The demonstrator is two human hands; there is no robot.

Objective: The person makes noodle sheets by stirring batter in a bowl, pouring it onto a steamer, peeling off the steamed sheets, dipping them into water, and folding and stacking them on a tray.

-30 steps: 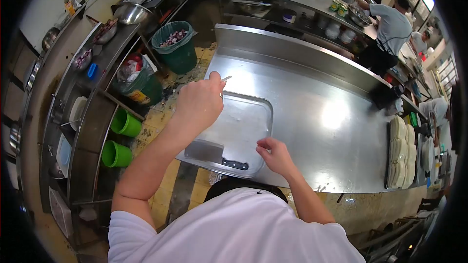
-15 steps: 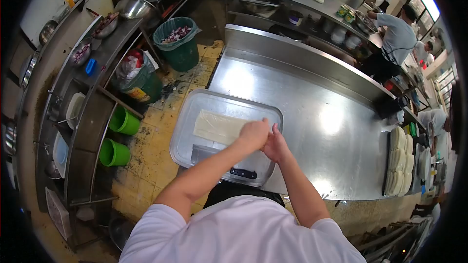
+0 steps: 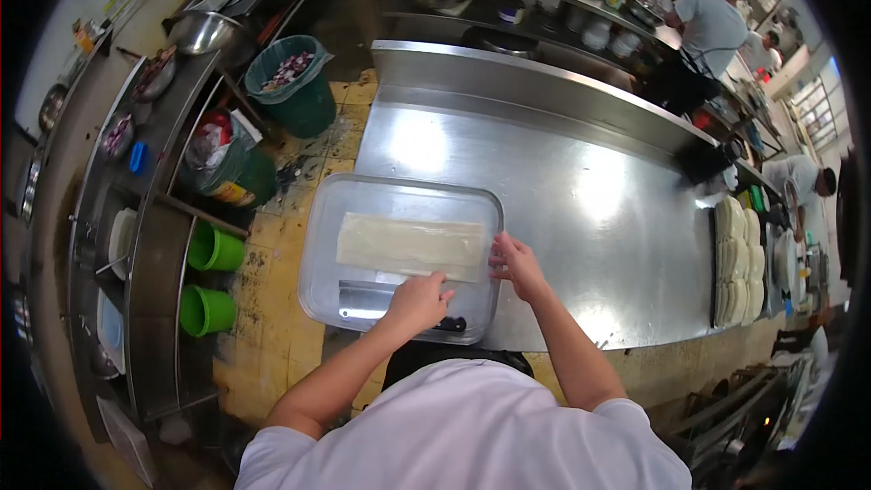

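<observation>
A pale, flat rectangular sheet lies across a clear-looking shallow tray. The tray rests on the steel table's left end. Below the sheet in the tray is a cleaver with a wide blade and a black handle. My left hand is over the cleaver, partly covering it, fingers apart at the sheet's lower edge. At the tray's right rim is my right hand, its fingers spread near the sheet's right end. Neither hand visibly holds anything.
Stacked pale folded pieces stand at the right end of the steel table. A raised steel ledge runs along its back. Green bins and green buckets are at the left. A co-worker stands at the back right.
The sheet now lies flat along the tray, where at first none was visible. My left hand moved from high over the tray to my right hand, then down to the cleaver.
</observation>
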